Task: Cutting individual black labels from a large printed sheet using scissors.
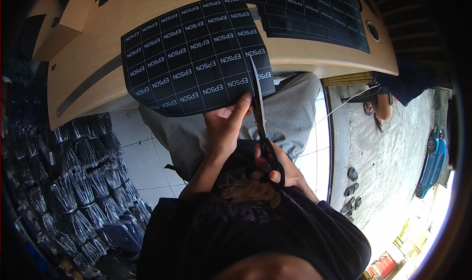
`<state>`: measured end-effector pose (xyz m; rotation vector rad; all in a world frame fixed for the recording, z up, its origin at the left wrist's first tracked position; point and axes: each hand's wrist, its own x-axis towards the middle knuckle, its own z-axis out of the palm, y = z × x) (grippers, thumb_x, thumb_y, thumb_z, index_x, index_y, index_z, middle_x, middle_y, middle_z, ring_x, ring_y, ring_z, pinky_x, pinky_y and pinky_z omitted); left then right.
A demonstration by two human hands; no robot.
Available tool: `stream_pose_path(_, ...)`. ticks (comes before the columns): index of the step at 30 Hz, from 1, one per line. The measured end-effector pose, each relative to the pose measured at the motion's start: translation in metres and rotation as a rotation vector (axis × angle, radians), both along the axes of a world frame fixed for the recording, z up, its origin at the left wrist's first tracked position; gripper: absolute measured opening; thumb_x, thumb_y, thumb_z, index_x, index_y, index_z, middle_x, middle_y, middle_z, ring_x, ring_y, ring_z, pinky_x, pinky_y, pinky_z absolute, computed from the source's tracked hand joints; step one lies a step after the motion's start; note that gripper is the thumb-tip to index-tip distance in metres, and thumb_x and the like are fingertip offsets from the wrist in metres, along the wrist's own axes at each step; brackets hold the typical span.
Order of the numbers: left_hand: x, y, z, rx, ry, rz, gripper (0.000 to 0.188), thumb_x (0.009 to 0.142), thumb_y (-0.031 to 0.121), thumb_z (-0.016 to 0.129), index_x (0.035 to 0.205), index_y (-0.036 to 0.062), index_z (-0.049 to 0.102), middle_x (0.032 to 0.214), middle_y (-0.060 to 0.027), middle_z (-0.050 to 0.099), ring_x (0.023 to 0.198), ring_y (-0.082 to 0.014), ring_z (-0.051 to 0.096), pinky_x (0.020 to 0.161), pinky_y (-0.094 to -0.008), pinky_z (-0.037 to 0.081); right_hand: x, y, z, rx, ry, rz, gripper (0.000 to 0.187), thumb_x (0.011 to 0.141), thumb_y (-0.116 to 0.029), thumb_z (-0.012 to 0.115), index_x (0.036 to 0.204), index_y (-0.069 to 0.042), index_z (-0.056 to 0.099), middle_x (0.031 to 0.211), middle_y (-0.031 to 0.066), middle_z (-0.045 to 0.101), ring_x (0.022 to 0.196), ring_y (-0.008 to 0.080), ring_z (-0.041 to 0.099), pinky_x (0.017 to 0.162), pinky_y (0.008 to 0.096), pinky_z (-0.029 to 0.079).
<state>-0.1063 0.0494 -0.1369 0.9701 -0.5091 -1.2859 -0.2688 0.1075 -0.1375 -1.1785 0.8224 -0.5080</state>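
Note:
A black sheet printed with pale lettering in a grid of thin lines lies partly on the wooden table, its near edge hanging over my lap. My left hand pinches that near edge, thumb on top and fingers beneath. In my right hand is a pair of black-handled scissors, fingers and thumb through the handles. The long blades reach up along a grid line near the sheet's right end, with a narrow strip to their right. How far apart the blades are is hard to make out.
More black printed sheets are piled at the table's far right, by a round hole. A cardboard box stands far left. Many bundles in clear plastic cover the floor at left. Another person's hand or limb shows at right, beyond the table.

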Motion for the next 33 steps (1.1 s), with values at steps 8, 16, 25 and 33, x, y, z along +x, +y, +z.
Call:
stream_pose_path(8,0.0008,0.0002,-0.0002,-0.014,-0.006,-0.013,0.015,0.082,0.004,0.064,0.097,0.0027,0.060,0.088,-0.0045,0.062,0.071,-0.0103,0.056,0.062,-0.0245,0.044,-0.0002,0.0009,-0.0056,-0.029,-0.003,-0.007,0.079,0.065,-0.078,0.054,0.090,-0.005,0.040,0.069,-0.0004,0.040,0.063,0.0110,0.039,0.057,0.0268,0.032)
stream_pose_path(16,0.0007,-0.0014,-0.0006,0.000,0.006,0.004,0.012,0.082,0.005,0.065,0.094,0.0035,0.061,0.085,-0.0044,0.063,0.071,-0.0104,0.057,0.063,-0.0235,0.045,0.0015,0.0009,-0.0026,-0.011,0.012,-0.015,0.070,0.073,-0.074,0.050,0.087,-0.006,0.041,0.070,0.0003,0.042,0.066,0.0118,0.041,0.061,0.0277,0.035)
stream_pose_path(25,0.0017,-0.0023,-0.0005,0.023,0.029,0.004,0.013,0.081,0.006,0.065,0.093,0.0031,0.061,0.085,-0.0043,0.063,0.070,-0.0101,0.057,0.062,-0.0231,0.045,0.0047,0.0024,-0.0001,0.044,-0.012,-0.028,0.060,0.081,-0.065,0.049,0.087,-0.006,0.041,0.072,0.0016,0.045,0.068,0.0121,0.043,0.063,0.0278,0.037)
stream_pose_path(33,0.0041,-0.0020,-0.0003,0.013,0.041,0.006,0.014,0.081,0.005,0.065,0.094,0.0036,0.060,0.086,-0.0041,0.062,0.070,-0.0102,0.056,0.063,-0.0230,0.045,0.0057,0.0035,0.0008,0.044,-0.004,-0.033,0.058,0.082,-0.064,0.049,0.085,-0.006,0.042,0.071,0.0014,0.046,0.067,0.0118,0.044,0.062,0.0274,0.037)
